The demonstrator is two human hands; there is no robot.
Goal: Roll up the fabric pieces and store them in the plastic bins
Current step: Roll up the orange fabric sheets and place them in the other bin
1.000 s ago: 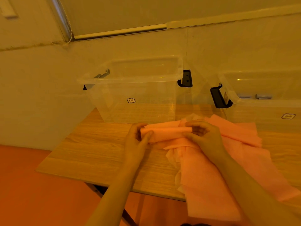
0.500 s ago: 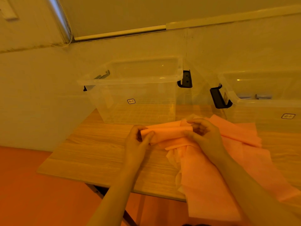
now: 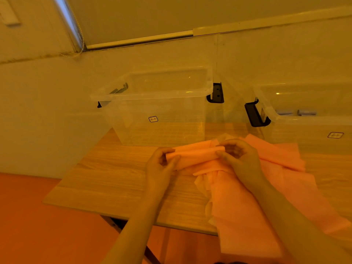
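Observation:
A partly rolled pink fabric piece (image 3: 198, 156) lies across the wooden table (image 3: 114, 180) in front of me. My left hand (image 3: 160, 168) pinches its left end and my right hand (image 3: 240, 159) pinches its right end. Under it a pile of loose pink fabric (image 3: 266, 197) spreads to the right and hangs over the table's front edge. Behind stands a clear plastic bin (image 3: 158, 119) with nothing visible inside. A second clear bin (image 3: 312, 122) at the right holds two small grey rolls (image 3: 297, 112).
Both bins have black clip handles (image 3: 216, 93) on their sides. A pale wall rises right behind the bins. The table's left part is bare wood; an orange floor (image 3: 38, 225) lies below its front edge.
The roll has been turned a little further between my fingers, and both hands have shifted slightly. The bins and the loose pile have not moved.

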